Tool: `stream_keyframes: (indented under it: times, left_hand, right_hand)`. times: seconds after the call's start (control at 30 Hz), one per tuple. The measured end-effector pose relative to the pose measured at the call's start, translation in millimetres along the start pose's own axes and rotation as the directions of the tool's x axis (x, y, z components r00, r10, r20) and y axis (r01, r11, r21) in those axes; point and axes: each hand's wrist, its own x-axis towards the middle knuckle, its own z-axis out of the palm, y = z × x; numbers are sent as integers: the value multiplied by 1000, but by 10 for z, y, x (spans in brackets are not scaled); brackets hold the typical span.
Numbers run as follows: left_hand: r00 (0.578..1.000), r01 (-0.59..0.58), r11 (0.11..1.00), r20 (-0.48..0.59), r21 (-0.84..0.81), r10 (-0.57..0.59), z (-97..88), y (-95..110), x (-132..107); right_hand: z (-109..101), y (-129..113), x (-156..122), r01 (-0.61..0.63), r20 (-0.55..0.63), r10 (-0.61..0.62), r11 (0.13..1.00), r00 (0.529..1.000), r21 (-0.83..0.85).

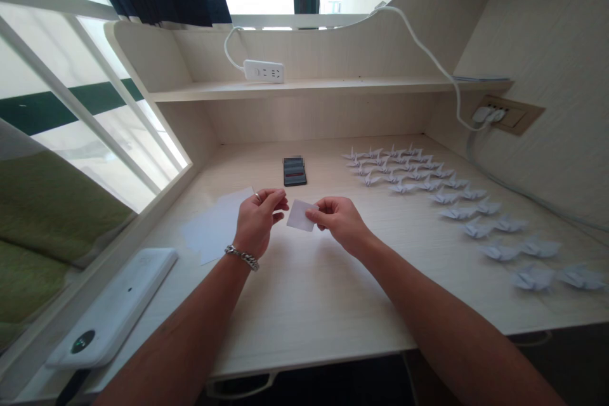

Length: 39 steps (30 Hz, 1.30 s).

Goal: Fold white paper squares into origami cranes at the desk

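In the head view, my right hand (pixel 340 219) pinches a small white square of folded paper (pixel 299 216) by its right edge, thumb on top, above the desk. Just left of the paper is my left hand (pixel 261 219), its fingers loosely curled and apart with nothing visible in them. It wears a ring and a chain bracelet. White paper sheets (pixel 212 228) lie on the desk beside and partly behind the left hand. Rows of folded white paper cranes (pixel 428 183) stand on the right side of the desk.
A small dark case (pixel 295 171) lies beyond my hands. At the left edge rests a long white device (pixel 117 307) with a round dark display. A power strip (pixel 264 71) sits on the shelf (pixel 328 87). A white cable (pixel 428 54) runs to the wall socket (pixel 511 115).
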Motion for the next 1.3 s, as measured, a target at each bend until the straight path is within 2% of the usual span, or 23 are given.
stream_keyframes:
  times: [0.1, 0.17, 0.27, 0.37, 0.47, 0.63, 0.73, 0.9, 0.97, 1.07, 1.1, 1.2, 1.3]
  left_hand:
    - [984, 43, 993, 165, 107, -61, -22, -6, 2]
    - [974, 21, 985, 217, 171, -59, -5, -26, -12]
    - [988, -40, 983, 157, 179, 12, 28, -64, -23]
    - [995, -61, 984, 89, 165, 46, 34, -92, -6]
    - [997, -28, 992, 69, 123, 19, 22, -110, 17]
    - [994, 3, 998, 106, 70, -10, 39, -112, -5]
    - [989, -18, 994, 145, 109, 2, 62, -95, -45]
    - [981, -64, 976, 191, 207, 24, 61, -66, -76]
    - [967, -82, 958, 256, 275, 9, 44, -66, -69]
    - [935, -91, 936, 354, 341, -38, 11, -77, -41]
    - [934, -90, 935, 354, 344, -40, -1, -79, -30]
    - [964, -88, 944, 268, 319, -1, -33, -74, -6]
    - [958, -85, 932, 286, 352, -21, -46, -58, -3]
  right_hand:
    - [-17, 19, 16, -10, -6, 10, 1000, 1000, 10]
    - [-19, 42, 27, -11, -24, 12, 999, 1000, 33]
    - [1, 79, 35, -39, -59, 45, 995, 997, 96]
    - [32, 96, 25, -102, 7, 102, 990, 995, 96]
    - [44, 83, 5, -109, 66, 104, 991, 992, 81]
    - [26, 49, -4, -62, 42, 59, 995, 997, 79]
    - [15, 48, 10, -53, -31, 57, 992, 998, 114]
    - [-8, 82, 41, -68, -75, 78, 988, 994, 137]
    - [-23, 103, 54, -61, -106, 73, 992, 992, 111]
    - [-42, 120, 70, -47, -84, 49, 999, 995, 26]
    - [-46, 120, 73, -55, -80, 56, 998, 995, 15]
    - [-52, 116, 79, -76, -88, 76, 997, 993, 8]
    - [-67, 117, 76, -34, -68, 29, 997, 997, -75]
